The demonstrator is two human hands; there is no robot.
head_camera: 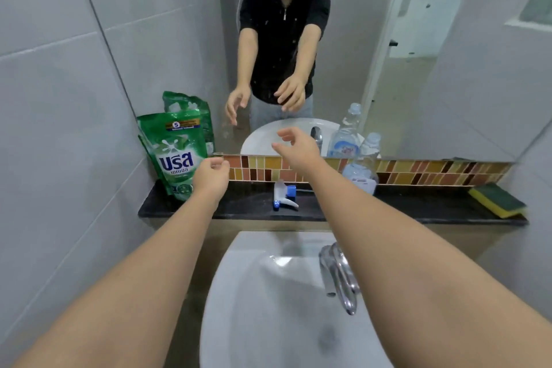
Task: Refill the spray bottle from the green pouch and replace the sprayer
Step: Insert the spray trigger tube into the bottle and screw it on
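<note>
A narrow black stone ledge point(245, 212) runs along the wall under the mirror, above the basin. The green pouch point(176, 155) stands at its left end, leaning back. The blue-and-white sprayer point(285, 196) lies on its side near the middle, the clear spray bottle point(363, 167) stands right of it, and a yellow-green sponge point(497, 199) rests at the far right

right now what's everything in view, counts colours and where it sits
green plastic refill pouch: 1, green, left end of the shelf, leaning on the wall
white and blue trigger sprayer: 1, lying on the shelf, centre
clear plastic spray bottle: 1, clear, shelf right of centre, sprayer off
yellow and green sponge: 1, right end of the shelf
black stone shelf: 1, under the mirror
white ceramic sink: 1, below the shelf
chrome tap: 1, on the sink
left hand: empty, beside the pouch
right hand: empty, open, above the shelf
</note>
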